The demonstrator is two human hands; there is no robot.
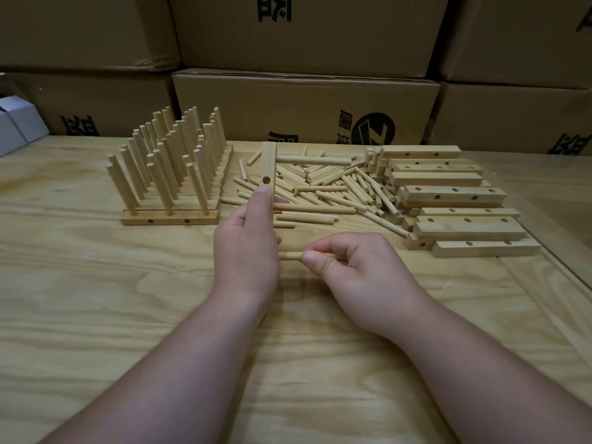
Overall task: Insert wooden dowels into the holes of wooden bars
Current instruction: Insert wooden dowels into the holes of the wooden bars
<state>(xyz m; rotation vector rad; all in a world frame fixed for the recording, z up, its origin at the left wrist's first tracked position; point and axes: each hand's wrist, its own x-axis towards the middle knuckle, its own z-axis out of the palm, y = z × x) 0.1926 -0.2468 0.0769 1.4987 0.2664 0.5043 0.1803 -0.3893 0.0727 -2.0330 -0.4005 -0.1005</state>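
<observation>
My left hand [248, 241] grips a wooden bar [268, 165] and holds it upright above the table, thumb just under an open hole in its face. One dowel [315, 160] sticks out sideways to the right from the bar's upper part. My right hand [355, 264] pinches another dowel [290, 255] that lies level and points left, its tip close beside my left hand near the bar's hidden lower end. Loose dowels [323, 190] lie in a heap behind my hands.
Finished bars with upright dowels [169, 174] stand in rows at the back left. Plain drilled bars [448, 200] are stacked at the right. Cardboard boxes [304, 107] wall off the back of the plywood table [128, 299]. A small white box [16, 123] sits at the far left.
</observation>
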